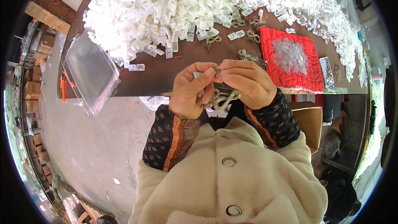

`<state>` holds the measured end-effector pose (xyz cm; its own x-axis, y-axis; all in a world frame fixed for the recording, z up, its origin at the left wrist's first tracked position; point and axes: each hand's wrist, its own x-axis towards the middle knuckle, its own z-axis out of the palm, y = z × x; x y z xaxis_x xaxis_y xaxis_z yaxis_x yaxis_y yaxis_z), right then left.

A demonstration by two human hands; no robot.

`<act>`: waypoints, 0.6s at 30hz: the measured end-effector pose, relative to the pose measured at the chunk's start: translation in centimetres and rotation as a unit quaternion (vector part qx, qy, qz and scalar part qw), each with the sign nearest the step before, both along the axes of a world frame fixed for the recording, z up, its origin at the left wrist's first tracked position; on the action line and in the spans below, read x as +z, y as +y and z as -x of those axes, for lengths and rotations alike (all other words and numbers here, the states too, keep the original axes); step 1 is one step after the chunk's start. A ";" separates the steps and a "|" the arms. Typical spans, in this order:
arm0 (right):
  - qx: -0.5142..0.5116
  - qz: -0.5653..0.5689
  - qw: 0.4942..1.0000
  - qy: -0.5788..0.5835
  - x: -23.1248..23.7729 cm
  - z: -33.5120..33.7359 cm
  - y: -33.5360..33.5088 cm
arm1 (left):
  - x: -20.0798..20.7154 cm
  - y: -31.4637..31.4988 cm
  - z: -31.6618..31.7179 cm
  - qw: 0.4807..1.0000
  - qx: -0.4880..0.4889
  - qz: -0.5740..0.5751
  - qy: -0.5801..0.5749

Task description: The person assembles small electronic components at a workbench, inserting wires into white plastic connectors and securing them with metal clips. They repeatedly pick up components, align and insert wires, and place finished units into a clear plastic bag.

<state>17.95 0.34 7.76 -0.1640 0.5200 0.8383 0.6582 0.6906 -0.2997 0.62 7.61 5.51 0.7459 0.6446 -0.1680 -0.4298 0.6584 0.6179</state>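
Observation:
Just in front of my chest, over the near table edge, both hands come together on a coiled bundle of thin grey-brown cord (226, 99). My left hand (188, 93) is closed, thumb and index finger pinching the cord's upper part while loops hang below. My right hand (251, 84) meets it from the other side, fingertips pressed together on the same spot. A small pale piece shows by the left fingers; its kind is unclear. Beyond the hands, similar cord bundles (247, 55) lie on the brown table (153, 74).
A large heap of small clear plastic cases (157, 12) covers the table's far side. To the right lies a red quilted cloth (271, 58) bearing tiny clear pieces (290, 56), beside a small tray (326, 72). Clear plastic bags (89, 72) and an orange-handled tool (63, 88) lie left.

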 end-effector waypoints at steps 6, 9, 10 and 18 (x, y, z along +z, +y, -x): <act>-0.022 0.000 0.999 0.027 0.1 0.6 -0.5 | 0.0 -0.2 0.1 0.999 0.042 -0.016 -0.006; -0.027 -0.013 0.999 0.038 -0.2 0.8 -0.9 | 0.2 -0.3 0.3 0.999 0.046 -0.016 0.009; -0.035 -0.011 0.999 0.035 -0.3 0.9 -1.1 | 0.2 -0.4 0.3 0.999 0.047 -0.020 0.011; -0.025 -0.026 0.998 0.045 -1.0 1.0 -0.7 | -0.3 -1.1 -0.2 1.000 0.007 0.006 -0.024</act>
